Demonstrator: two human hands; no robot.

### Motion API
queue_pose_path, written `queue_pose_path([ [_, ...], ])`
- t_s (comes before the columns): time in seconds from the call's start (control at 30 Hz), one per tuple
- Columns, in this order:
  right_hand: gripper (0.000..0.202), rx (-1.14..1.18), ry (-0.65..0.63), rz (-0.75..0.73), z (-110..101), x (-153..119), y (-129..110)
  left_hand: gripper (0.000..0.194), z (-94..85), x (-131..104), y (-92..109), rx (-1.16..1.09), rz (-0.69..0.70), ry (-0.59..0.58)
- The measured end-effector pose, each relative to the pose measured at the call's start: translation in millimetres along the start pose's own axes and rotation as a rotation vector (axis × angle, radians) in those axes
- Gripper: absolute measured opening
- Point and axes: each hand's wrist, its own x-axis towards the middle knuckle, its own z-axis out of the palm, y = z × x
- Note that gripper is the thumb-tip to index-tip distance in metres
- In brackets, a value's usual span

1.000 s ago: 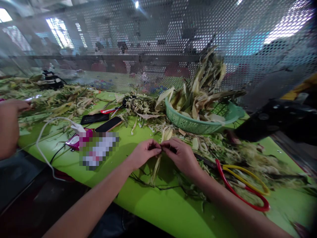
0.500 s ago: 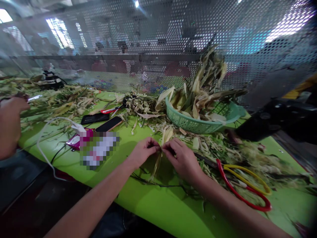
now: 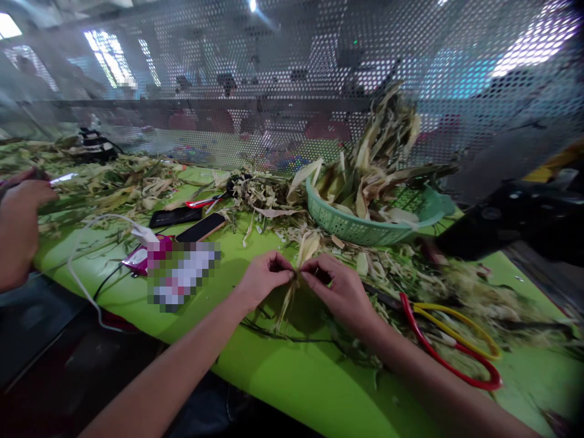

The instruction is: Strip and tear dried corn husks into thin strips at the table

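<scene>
The left hand (image 3: 261, 281) and right hand (image 3: 340, 292) pinch a husk (image 3: 309, 244) between their fingertips. Scissors (image 3: 407, 307) and scraps (image 3: 479, 286) crowd the right; a heaped basket (image 3: 356, 227) stands beyond, two phones (image 3: 201, 228) leftward.

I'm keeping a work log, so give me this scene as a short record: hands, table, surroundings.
Left hand: pinching a husk bundle at its narrow part
Right hand: pinching beside the left, same spot
Table: green, strewn with plant scraps
Basket: green, behind the hands, holding dry husks
Scissors: red and yellow handles, beside the right forearm
Phone: dark screen up
Other person: a hand at the picture's left edge
Backdrop: perforated screen
</scene>
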Motion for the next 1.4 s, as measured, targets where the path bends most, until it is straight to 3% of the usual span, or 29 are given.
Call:
queue_pose_path([
  [0.33, 0.011, 0.008, 0.0, 0.003, 7.1, 0.4, 6.3, 0.013, -3.0, 0.5, -3.8, 0.145, 0.125, 0.004],
  [0.5, 0.014, 0.043, 0.08, -0.061, 8.3, 2.5, 7.0, 0.01, -0.4, -2.1, -2.3, 0.311, 0.215, 0.046],
  [0.77, 0.014, 0.11, 0.04, 0.016, 10.0, 5.0, 8.4, 0.01, 4.7, -8.4, 2.7, 0.58, 0.446, 0.096],
  [1.03, 0.007, 0.258, 0.052, 0.063, 11.3, 8.7, 17.1, 0.014, 5.0, -10.2, 0.9, 0.598, 0.665, 0.086],
  [1.4, 0.01, 0.343, -0.013, 0.117, 12.2, 13.4, 26.2, 0.013, 7.2, -12.4, -1.2, 0.707, 0.711, 0.07],
])
